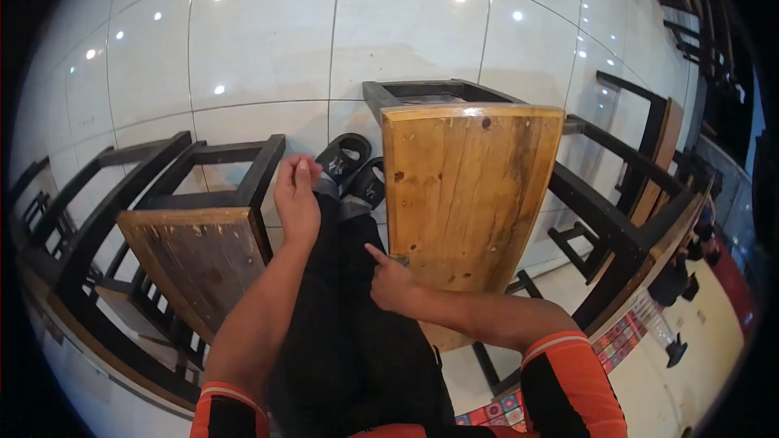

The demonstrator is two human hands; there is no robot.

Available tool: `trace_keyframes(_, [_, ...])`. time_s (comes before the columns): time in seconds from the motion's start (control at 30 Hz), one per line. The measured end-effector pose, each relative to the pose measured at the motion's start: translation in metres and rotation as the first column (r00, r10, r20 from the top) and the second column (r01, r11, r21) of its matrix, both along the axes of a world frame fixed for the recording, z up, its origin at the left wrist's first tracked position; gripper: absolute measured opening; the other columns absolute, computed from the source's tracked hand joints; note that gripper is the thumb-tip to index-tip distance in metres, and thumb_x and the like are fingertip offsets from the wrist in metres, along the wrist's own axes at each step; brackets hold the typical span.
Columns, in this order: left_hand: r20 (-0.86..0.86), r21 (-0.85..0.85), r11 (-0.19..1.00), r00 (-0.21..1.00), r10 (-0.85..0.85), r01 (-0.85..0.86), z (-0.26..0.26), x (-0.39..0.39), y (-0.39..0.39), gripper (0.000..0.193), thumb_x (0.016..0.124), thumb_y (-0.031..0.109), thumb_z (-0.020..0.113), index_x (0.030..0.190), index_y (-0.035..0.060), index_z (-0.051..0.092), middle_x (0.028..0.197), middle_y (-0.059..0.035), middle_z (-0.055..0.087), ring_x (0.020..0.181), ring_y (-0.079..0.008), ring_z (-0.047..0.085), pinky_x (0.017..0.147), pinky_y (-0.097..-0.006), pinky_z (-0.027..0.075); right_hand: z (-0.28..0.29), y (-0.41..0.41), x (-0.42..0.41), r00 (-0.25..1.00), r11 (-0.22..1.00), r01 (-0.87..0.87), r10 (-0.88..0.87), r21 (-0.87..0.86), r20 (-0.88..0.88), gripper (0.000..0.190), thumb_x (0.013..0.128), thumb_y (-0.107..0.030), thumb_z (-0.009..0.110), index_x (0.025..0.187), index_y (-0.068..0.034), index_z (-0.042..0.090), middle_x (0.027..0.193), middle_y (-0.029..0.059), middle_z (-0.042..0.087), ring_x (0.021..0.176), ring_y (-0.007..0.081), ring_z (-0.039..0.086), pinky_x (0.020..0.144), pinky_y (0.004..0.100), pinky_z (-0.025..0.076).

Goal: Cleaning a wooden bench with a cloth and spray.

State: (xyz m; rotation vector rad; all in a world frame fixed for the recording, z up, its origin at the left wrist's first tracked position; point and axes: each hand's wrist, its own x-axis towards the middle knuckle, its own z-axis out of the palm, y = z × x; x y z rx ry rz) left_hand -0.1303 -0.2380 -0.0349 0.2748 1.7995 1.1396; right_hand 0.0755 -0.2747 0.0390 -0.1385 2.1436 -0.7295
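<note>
My left hand (298,198) is raised over my lower legs with its fingers curled; whether it holds something small cannot be told. To the right, my right hand (392,280) has its index finger stretched out and the other fingers folded, near the edge of a wooden bench seat (475,194). Something small and dark shows between that hand and the seat, too unclear to name. The seat is yellow-brown and knotted, on a black frame. A darker, scratched wooden seat (195,255) stands left of my left forearm. My feet wear black slide sandals (344,155).
Black-framed wooden tables and seats stand on both sides, among them a table frame (608,213) on the right. White floor tiles (261,30) stretch ahead. Patterned red cloth (496,413) lies low at the right. At the far right is another person (669,283).
</note>
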Motion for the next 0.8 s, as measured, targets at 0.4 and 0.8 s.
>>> trace_keyframes(0.4, [-0.391,0.152,0.774,0.756,-0.524,0.615,0.027,0.055,0.162,0.026,0.111,0.020,0.058,0.134,0.0101,0.066,0.124,-0.0079,0.072,0.113,-0.0204,0.067,0.095,-0.0371,0.053,-0.012,0.016,0.023,0.796,0.816,0.514,-0.341,0.263,-0.500,0.031,0.090,-0.022,0.060,0.095,-0.004,0.085,0.098,0.0111,0.077,0.116,0.0275,0.066,0.136,0.0569,0.017])
trace_keyframes(0.8, [-0.591,-0.019,0.740,0.590,-0.550,0.672,0.005,0.082,0.158,0.034,0.115,0.030,0.045,0.120,0.0052,0.067,0.103,-0.0164,0.076,0.099,-0.0348,0.072,0.088,-0.0438,0.054,0.031,0.010,0.229,0.069,0.045,0.997,-0.865,0.061,-0.497,0.024,0.086,-0.007,0.066,0.109,-0.006,0.074,0.114,0.0170,0.073,0.105,0.0439,0.064,0.095,0.0522,0.049])
